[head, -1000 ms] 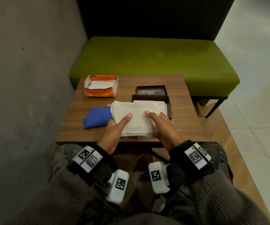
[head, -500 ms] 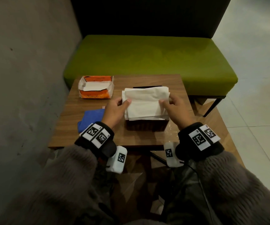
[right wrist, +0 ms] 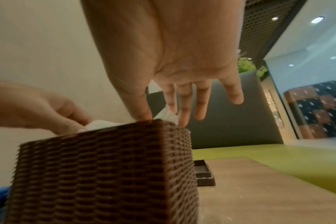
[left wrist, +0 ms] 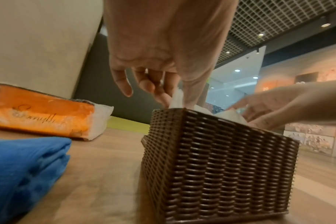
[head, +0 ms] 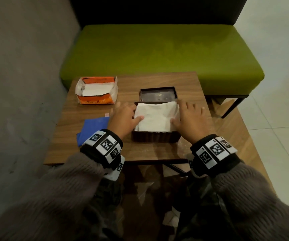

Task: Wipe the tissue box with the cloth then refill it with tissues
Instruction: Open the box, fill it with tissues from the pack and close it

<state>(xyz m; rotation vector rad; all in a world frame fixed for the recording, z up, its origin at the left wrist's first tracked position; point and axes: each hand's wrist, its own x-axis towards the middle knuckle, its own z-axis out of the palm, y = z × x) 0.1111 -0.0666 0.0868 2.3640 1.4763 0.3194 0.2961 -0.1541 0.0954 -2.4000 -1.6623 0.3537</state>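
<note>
The brown woven tissue box (head: 155, 137) (left wrist: 217, 159) (right wrist: 98, 166) stands open at the middle of the wooden table (head: 140, 152). A stack of white tissues (head: 155, 117) (right wrist: 100, 124) lies inside it, its edges rising above the rim. My left hand (head: 131, 115) is at the box's left side, thumb pressing on the tissues and fingers spread outside the wall. My right hand (head: 182, 115) mirrors it at the right side, thumb on the tissues and fingers straight. The folded blue cloth (head: 92, 131) (left wrist: 25, 163) lies left of the box.
The box's dark lid (head: 158, 95) (right wrist: 202, 174) lies upturned just behind the box. An opened orange tissue pack (head: 96, 100) (left wrist: 42, 115) sits at the table's far left. A green bench (head: 157, 49) runs behind the table, and a grey wall stands on the left.
The tissue stack went from the table's near edge up over the box and now sits down inside it. Both hands have shifted from holding the stack to pressing on it at the box's sides.
</note>
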